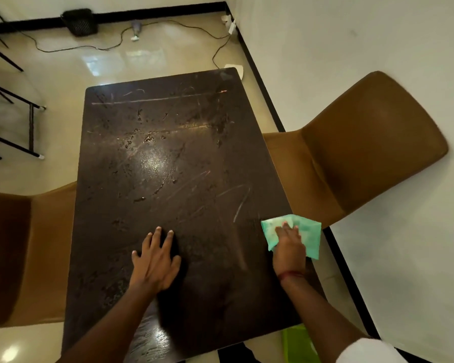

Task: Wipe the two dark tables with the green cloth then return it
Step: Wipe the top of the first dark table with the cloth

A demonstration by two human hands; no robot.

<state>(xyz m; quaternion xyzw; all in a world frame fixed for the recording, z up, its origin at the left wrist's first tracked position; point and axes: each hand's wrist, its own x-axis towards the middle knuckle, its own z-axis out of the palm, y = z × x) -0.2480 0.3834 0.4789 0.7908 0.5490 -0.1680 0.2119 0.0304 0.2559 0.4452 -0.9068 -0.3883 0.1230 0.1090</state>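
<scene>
Eatery, dark table (168,166), brown chairs (364,153)

The dark table (168,166) has a hard, glossy top, scuffed with pale scratches and streaked with wet smears and small drops that catch the light. The green cloth (303,231) looks soft, thin and matt, creased at its edges. Both tan chairs (372,153) wear smooth leather-like upholstery with a dull sheen. The cream floor (110,56) is polished tile, mirror-shiny. The white wall (351,35) is flat matt.
</scene>
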